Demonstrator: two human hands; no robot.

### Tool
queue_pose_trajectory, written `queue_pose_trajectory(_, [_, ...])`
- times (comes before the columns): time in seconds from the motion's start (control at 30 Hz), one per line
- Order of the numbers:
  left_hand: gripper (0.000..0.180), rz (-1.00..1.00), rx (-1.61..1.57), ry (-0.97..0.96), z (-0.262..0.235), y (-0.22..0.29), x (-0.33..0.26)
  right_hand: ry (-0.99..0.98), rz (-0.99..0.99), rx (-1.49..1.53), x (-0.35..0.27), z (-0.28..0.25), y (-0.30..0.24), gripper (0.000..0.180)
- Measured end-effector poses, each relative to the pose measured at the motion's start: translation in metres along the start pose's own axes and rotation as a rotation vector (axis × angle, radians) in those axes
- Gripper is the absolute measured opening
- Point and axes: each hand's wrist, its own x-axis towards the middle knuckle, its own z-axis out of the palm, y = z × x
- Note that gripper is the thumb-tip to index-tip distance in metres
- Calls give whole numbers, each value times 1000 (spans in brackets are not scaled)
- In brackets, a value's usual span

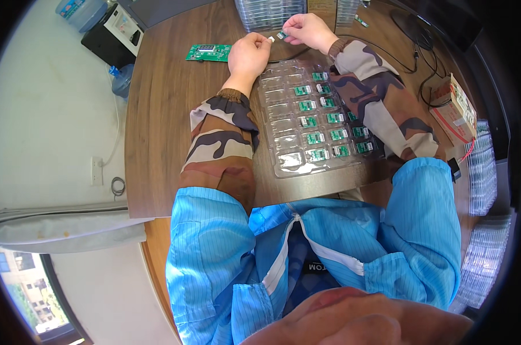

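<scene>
At the far side of the desk, my left hand (250, 56) pinches a small white connector (271, 39) in its fingertips. Just to its right, my right hand (308, 30) grips a small green circuit board (282, 35) between thumb and fingers. Connector and board are close together; whether they touch is too small to tell. A larger green circuit board (219, 54) with a digit display lies left of my left hand. Below both hands sits a clear plastic tray (280, 144), with small green boards (308, 122) in many pockets; my right sleeve hides part of it.
Stacked clear trays (269, 14) stand at the desk's far edge, with more stacks (482, 172) at the right. A cardboard box (453, 112) with a red wire and dark cables (424, 57) lie on the right. A water dispenser (114, 37) stands beyond the desk's left edge.
</scene>
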Motion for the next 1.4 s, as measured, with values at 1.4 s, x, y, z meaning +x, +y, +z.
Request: queue_pose_trajectory(1.4, [20,-24,-85,21,-4,-3,-6,-142,-322,-521,-104,-66,-39,19])
